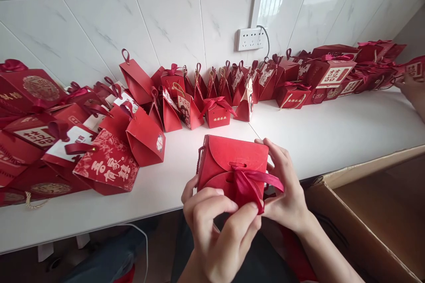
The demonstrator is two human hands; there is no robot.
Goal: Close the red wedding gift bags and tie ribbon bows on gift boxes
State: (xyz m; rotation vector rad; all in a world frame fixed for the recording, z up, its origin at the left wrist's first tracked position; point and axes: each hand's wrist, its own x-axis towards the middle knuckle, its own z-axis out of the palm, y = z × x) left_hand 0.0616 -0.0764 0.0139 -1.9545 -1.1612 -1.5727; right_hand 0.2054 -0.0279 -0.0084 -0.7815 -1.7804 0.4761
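A red paper gift box (229, 159) with curved top flaps is held over the front edge of the white counter (332, 132). My left hand (219, 225) is closed, its fingers pinching the dark red ribbon (252, 183) that passes through the flaps. My right hand (287, 185) grips the box's right side and a loop of the same ribbon.
Many red gift boxes (139, 132) and small ribbon-tied boxes (217, 112) stand in a row along the tiled wall. A wall socket (250, 38) sits above them. An open cardboard carton (375, 212) is at my right. Another person's hand (411, 90) reaches in at the far right.
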